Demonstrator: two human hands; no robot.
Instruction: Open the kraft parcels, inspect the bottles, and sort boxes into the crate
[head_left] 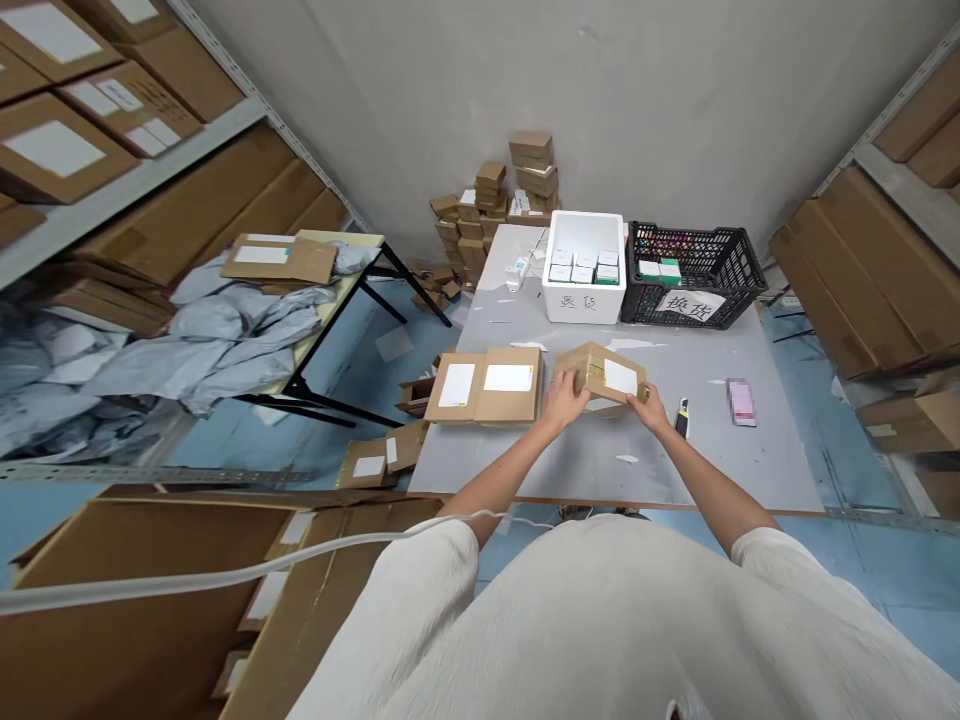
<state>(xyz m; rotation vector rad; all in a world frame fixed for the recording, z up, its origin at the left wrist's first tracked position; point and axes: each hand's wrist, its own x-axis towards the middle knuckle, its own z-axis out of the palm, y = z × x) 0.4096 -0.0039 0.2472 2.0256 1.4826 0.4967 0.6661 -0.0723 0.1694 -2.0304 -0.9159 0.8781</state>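
A small brown carton [592, 362] with a white label is tilted up above the grey table [555, 465]. My left hand [566, 400] grips its left side, and my right hand [649, 408] holds its right corner. Beneath it, part of another labelled surface shows, mostly hidden. Just left of my left hand lie two labelled brown cartons, one [510, 385] beside the other [454, 388]. A yellow and black box cutter [682, 418] rests to the right of my right hand, with a pink phone-like object [741, 402] farther right.
At the table's back stand a white foam box [583, 304] and a black crate [694, 305], both holding small boxes. Stacked cartons [472, 225] are by the wall. Grey parcels [225, 340] cover a side table at left. A large open carton [150, 600] stands at lower left.
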